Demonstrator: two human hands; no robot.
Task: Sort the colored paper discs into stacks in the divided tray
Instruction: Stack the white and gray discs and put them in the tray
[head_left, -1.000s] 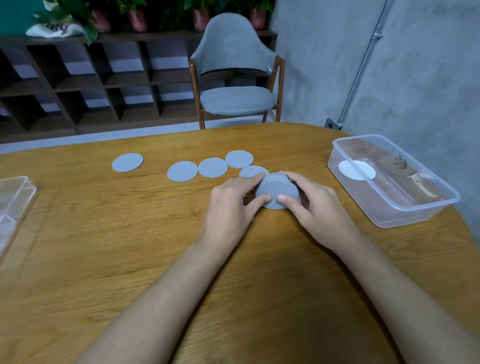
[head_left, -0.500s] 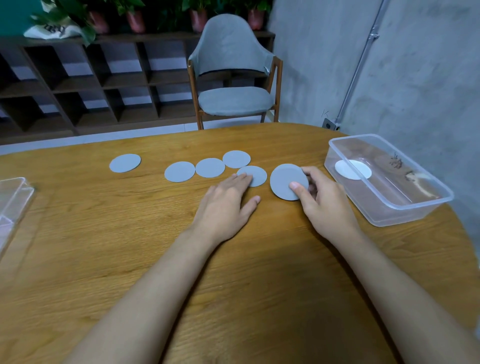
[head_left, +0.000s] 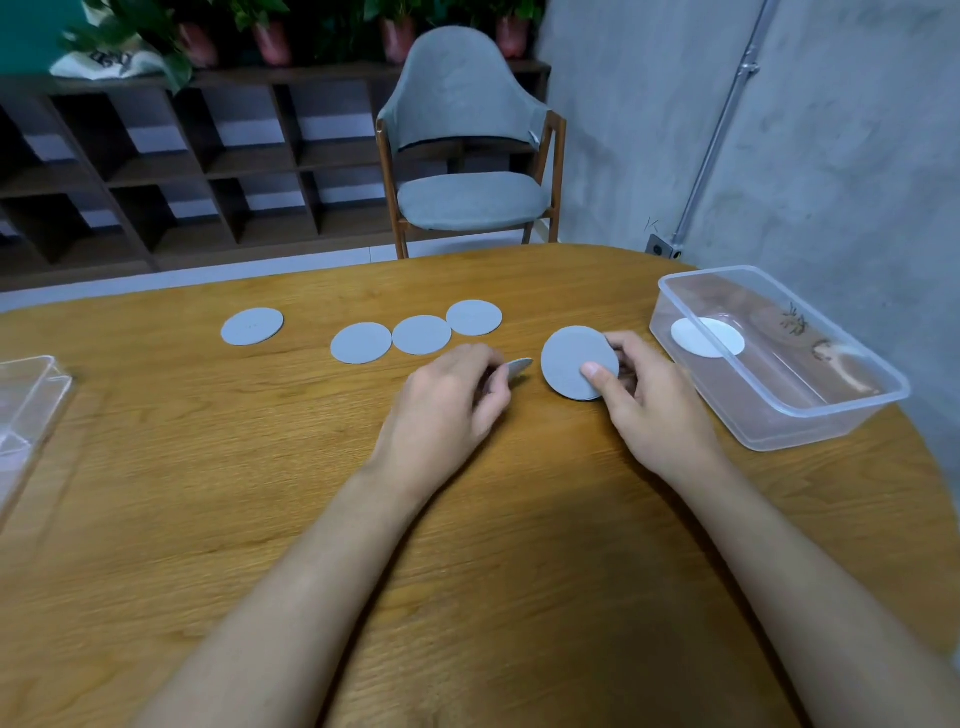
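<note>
Our left hand (head_left: 452, 395) pinches one grey round paper disc (head_left: 517, 370), tilted; our right hand (head_left: 644, 395) grips a grey disc stack (head_left: 574, 358) on the oval wooden table (head_left: 208, 467).

Bare table (head_left: 218, 499) gives passage from the forearms to the tray (head_left: 36, 395) at left. Loose discs (head_left: 421, 335) line the far side. Left hand (head_left: 452, 400) with one disc (head_left: 519, 368) and right hand (head_left: 654, 405) with a stack (head_left: 571, 361) fill the centre; a clear box (head_left: 810, 432) walls the right.
</note>
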